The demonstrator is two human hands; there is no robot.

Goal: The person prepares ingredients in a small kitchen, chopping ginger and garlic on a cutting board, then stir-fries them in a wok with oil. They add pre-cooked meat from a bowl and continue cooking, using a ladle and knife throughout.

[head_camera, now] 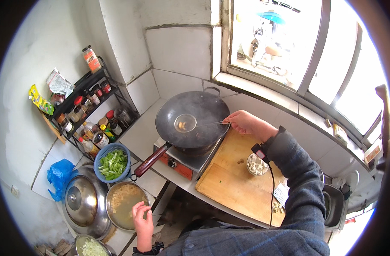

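A thin wire handle is in the grasp of my right hand [241, 122]; it belongs to a round skimmer [185, 123] held over the wok. A few small yellowish pieces [182, 125] lie in the skimmer. The dark wok [169, 107] sits on a gas stove [195, 161] with a red front panel, and light steam rises from it. Its wooden handle [151, 160] points toward me. My left hand [142, 217], fingers apart and holding nothing, is at the near rim of a steel bowl [109, 209] with pale chunks in cloudy liquid.
Right of the stove, a wooden cutting board [225, 172] bears a bowl of white cubes [257, 164] and garlic-like pieces [278, 207]. At left are a blue basket of chopped greens [113, 164], a lidded steel pot [82, 200] and a black spice rack [82, 86]. A sink [335, 208] is far right.
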